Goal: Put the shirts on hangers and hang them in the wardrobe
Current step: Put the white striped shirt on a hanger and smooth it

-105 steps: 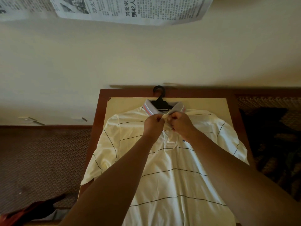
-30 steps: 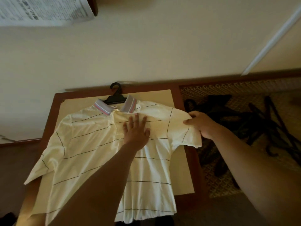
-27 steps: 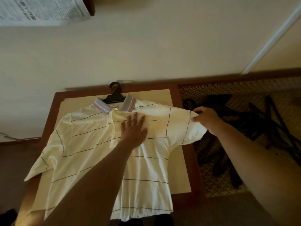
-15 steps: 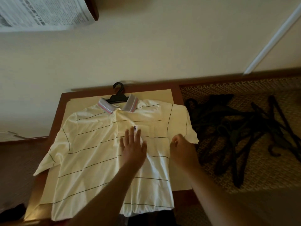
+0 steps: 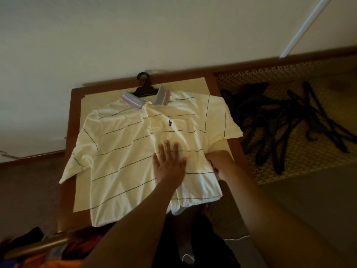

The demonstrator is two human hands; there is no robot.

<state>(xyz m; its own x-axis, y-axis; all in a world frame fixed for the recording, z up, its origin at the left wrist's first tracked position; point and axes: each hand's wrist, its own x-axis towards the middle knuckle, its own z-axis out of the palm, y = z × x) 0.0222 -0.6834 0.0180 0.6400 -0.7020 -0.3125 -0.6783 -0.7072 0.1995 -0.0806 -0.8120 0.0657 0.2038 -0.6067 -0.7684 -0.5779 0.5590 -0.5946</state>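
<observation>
Right hand [image 5: 220,164] pinching shirt [image 5: 125,151] side

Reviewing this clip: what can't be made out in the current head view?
- Hanger arms: covered by the polo shirt.
- Right hand fingertips: tucked at the shirt's side edge.
- Spare hangers: dark tangle, uncountable.
- Wardrobe: outside the frame.
- Left hand lies flat.

I have a single view, from a wide-angle camera worn on the person's head. It looks forward and steeply down, close over the table [image 5: 69,132], taking in the wall [image 5: 135,35] behind it and the floor on both sides. Both forearms enter from the bottom edge.
</observation>
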